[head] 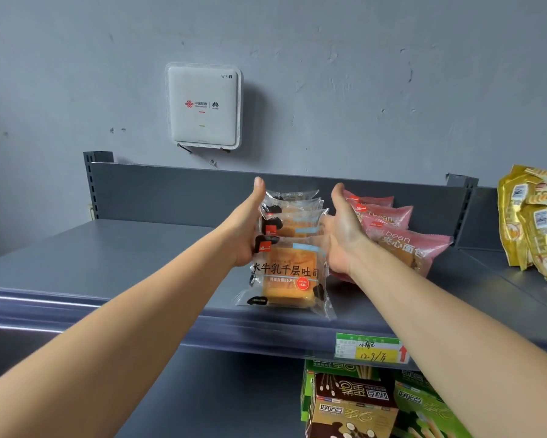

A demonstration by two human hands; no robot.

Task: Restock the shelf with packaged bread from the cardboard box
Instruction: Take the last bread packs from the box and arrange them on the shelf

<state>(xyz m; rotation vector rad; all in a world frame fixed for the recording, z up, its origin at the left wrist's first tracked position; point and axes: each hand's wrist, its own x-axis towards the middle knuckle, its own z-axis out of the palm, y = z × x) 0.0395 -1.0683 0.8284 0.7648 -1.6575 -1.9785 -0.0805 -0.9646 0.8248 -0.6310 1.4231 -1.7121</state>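
Behind everything, a grey wall (329,74) rises above a dark grey metal shelf (107,257). Both bare arms reach forward over the shelf's front lip. A row of toast packs (289,273) in clear wrappers stands upright on the shelf, one behind the other, with the front pack near the shelf's front edge. The left hand (245,229) lies flat against the row's left side, thumb pointing up. The right hand (343,232) presses the row's right side, in the gap between the toast and a row of pink bean-bread packs (404,241). On both hands the fingers look straight and open, pressing the row between the palms rather than curling round a pack. Gold bags (531,222) stand further right on the next shelf section, well apart from the toast. A white router (202,105) hangs on the wall above the shelf back. Green snack boxes (354,403) sit on the level below, under a green and yellow price tag (370,349) on the shelf lip.
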